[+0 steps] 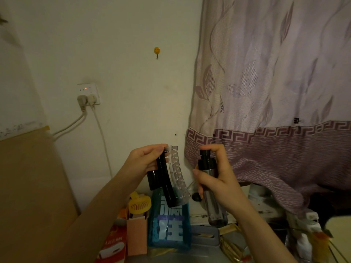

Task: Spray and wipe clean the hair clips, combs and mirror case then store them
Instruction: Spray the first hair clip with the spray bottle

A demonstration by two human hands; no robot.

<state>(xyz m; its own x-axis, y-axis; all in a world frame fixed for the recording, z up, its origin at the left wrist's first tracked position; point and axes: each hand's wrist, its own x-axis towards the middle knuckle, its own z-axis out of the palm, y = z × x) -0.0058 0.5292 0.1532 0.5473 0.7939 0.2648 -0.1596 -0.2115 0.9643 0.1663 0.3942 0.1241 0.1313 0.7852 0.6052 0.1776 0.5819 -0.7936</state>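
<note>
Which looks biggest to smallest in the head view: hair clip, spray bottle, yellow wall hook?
1. Spray bottle, slightly longer than the clip
2. Hair clip, close to the bottle in apparent size
3. Yellow wall hook, much smaller, though also farther from the camera

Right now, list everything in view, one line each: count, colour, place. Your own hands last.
hair clip: one, black and clear, held up at centre
spray bottle: one, clear with black top, right of the clip
blue bottle: one, below the clip
handheld fan: one, yellow, left of blue bottle
wall socket: one, white, two plugs in
wall hook: one, yellow, upper wall
curtain: one, lilac, right
left hand: grips the clip
right hand: grips the spray bottle, finger on top
</note>
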